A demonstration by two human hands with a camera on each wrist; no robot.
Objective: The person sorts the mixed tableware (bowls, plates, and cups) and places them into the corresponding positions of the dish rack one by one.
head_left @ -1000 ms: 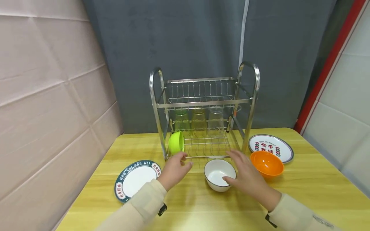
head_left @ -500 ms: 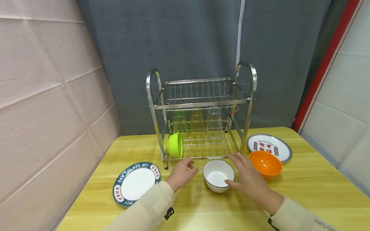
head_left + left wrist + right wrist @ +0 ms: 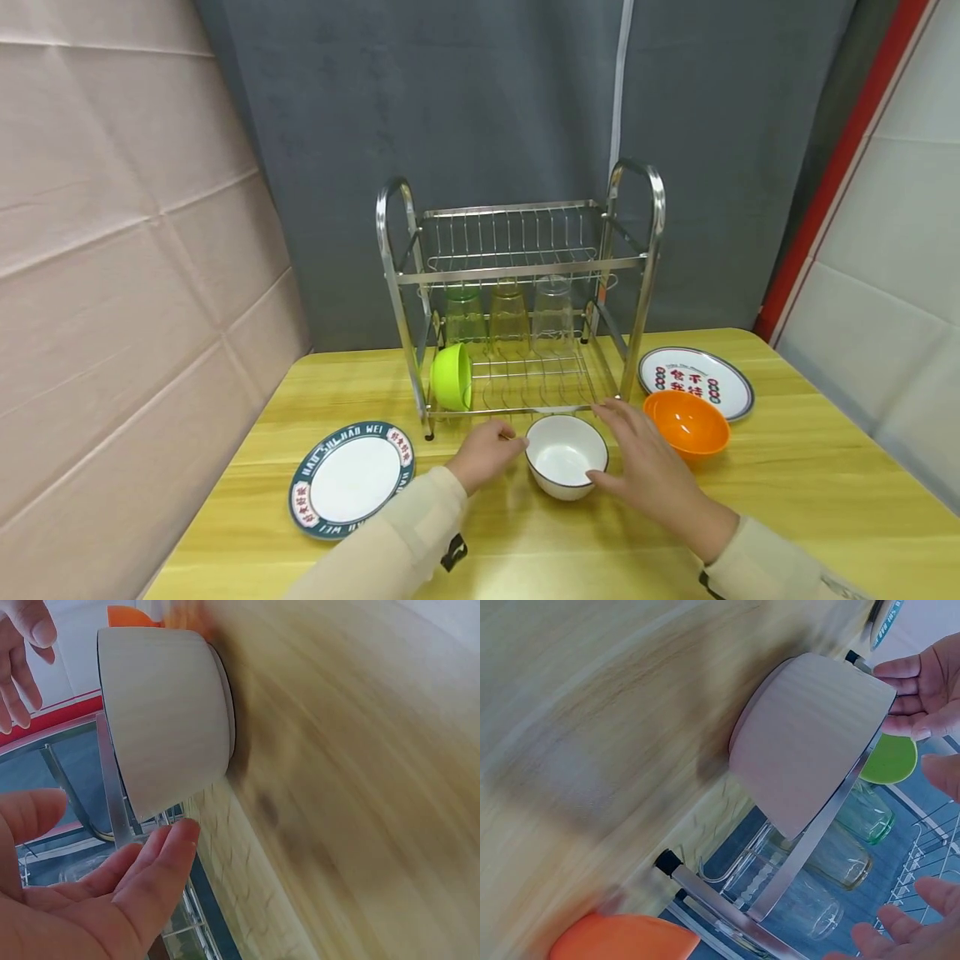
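Bowl (image 3: pixel 566 457) sits upright, mouth up, between hands.

You have bare desk (image 3: pixel 570 542) in front of the white bowl (image 3: pixel 566 454) to pass through, but behind it the rack (image 3: pixel 517 308) blocks you, the orange bowl (image 3: pixel 686 423) crowds its right, and the blue-rimmed plate (image 3: pixel 351 477) lies further off to the left.

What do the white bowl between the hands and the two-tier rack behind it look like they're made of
White bowl: likely glazed ceramic or melamine, with a smooth glossy inside, dark rim line and faintly ribbed outer wall. Rack: polished metal, probably stainless steel, with mirror-bright tubes and thin wire grids.
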